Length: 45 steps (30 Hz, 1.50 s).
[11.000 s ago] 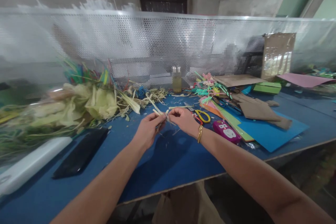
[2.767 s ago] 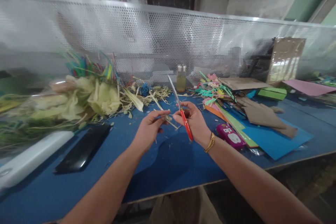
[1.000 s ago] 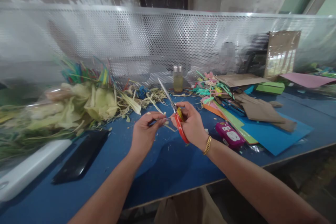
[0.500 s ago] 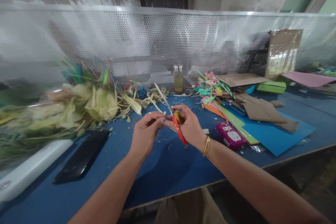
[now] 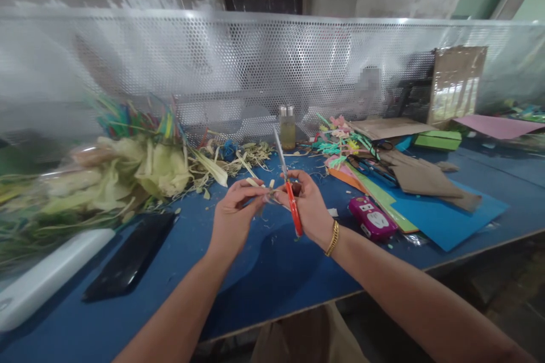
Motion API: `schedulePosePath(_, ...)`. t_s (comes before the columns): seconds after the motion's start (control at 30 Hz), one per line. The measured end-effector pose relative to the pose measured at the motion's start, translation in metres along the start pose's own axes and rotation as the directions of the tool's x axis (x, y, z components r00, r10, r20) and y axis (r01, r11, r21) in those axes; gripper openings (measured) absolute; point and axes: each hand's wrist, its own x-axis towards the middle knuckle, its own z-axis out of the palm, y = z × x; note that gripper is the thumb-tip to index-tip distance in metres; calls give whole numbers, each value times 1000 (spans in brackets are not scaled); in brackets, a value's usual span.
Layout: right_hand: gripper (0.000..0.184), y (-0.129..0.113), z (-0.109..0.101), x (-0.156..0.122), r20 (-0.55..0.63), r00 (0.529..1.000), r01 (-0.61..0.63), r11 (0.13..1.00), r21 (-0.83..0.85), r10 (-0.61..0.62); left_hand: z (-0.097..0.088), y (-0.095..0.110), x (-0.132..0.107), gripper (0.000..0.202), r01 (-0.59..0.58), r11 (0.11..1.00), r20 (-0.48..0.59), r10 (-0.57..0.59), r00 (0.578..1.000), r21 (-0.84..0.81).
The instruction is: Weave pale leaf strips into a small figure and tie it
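My left hand (image 5: 235, 214) is closed, its thumb and fingertips pinching a thin pale strip (image 5: 252, 182) that looks like dried husk. Scissors with red handles (image 5: 293, 207) are held in my right hand (image 5: 314, 209), their blades pointing up and away from me. The thumb and fingertips of that hand meet the left fingertips at the strip. What exactly lies between the fingertips is too small to make out. Both hands are above the blue table (image 5: 255, 272).
Husks (image 5: 164, 173) and plant fibres pile up at the left, behind a black case (image 5: 130, 255) and a long white object (image 5: 55, 272). A glass bottle (image 5: 288, 130) stands by the perforated metal screen (image 5: 255, 68). Right: a purple box (image 5: 372, 218), coloured paper (image 5: 451, 227), brown cardboard (image 5: 426, 178).
The scissors have turned more upright, and their red handle now faces me more fully. Pale strip ends now show above my fingertips. Both hands stay close together.
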Motion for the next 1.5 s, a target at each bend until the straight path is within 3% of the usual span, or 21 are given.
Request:
schedulePosePath(0.23, 53, -2, 6, -3, -8, 999, -39, 991, 131, 41, 2, 3, -3, 9, 5, 1000, -13, -5, 1000, 20)
schedulePosePath(0.47, 54, 0, 8, -3, -15, 996, -87, 974, 209, 92, 3, 6, -4, 13, 181, 983, 27, -180, 983, -35)
schedulePosePath(0.63, 57, -2, 3, -4, 8, 992, -128, 985, 119, 128, 3, 9, -3, 15, 214, 977, 9, -214, 977, -13)
schedulePosePath(0.77, 52, -19, -15, -10, -79, 995, -66, 997, -35, 63, 2, 9, -2, 19, 219, 975, -18, -220, 975, -47)
schedulePosePath(0.87, 44, -39, -38, -25, 33, 995, -87, 989, -122, 92, 1, 6, -2, 22, 233, 970, -17, -235, 972, -62)
schedulePosePath(0.97, 45, -55, -58, -49, 229, 943, -198, 960, -196, 241, 0, 4, -2, 23, 237, 970, -16, -239, 971, -61)
schedulePosePath(1.03, 50, -59, -67, -64, 287, 891, -283, 924, -256, 352, 0, 3, -1, 24, 235, 971, -29, -237, 971, -49)
schedulePosePath(1.13, 55, -59, -73, -78, 307, 851, -338, 892, -300, 426, 1, 4, -2, 26, 241, 970, -36, -242, 970, -40)
schedulePosePath(1.5, 51, -48, -68, -78, 319, 802, -395, 849, -351, 505, 3, 8, -4, 22, 222, 975, -6, -222, 975, -5)
